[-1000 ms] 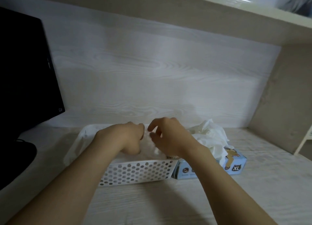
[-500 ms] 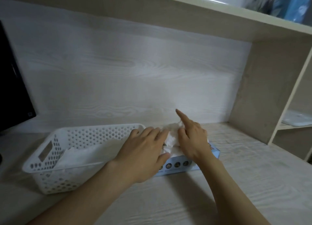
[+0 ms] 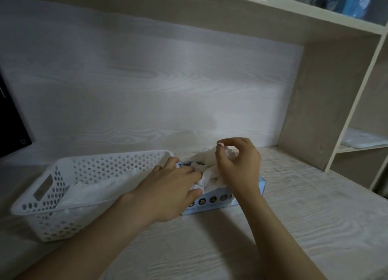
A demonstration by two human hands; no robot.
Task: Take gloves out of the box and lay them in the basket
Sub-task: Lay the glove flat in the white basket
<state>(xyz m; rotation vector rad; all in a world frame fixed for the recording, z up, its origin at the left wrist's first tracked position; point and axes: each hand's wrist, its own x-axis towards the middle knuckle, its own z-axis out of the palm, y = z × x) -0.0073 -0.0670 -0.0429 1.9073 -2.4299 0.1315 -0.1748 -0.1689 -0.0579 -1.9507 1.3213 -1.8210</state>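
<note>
A light blue glove box (image 3: 218, 202) lies on the desk just right of a white perforated basket (image 3: 52, 197). White gloves (image 3: 207, 179) bulge out of the box's top. My left hand (image 3: 168, 193) lies flat on the box's left end, fingers straight and touching the gloves. My right hand (image 3: 237, 166) hovers over the bunch, its thumb and fingers curled and pinching a white glove at the top. Inside the basket lie flat white gloves (image 3: 94, 193).
A dark monitor (image 3: 12, 128) stands at the far left edge. Right of the box the wooden desk (image 3: 304, 216) runs to a shelf unit's upright panel (image 3: 315, 111). A shelf overhead carries blue and dark items (image 3: 352, 0).
Both hands have left the basket and shifted right to the box. The left hand now presses on the box; the right hand's pointing finger has curled into a pinch on a glove.
</note>
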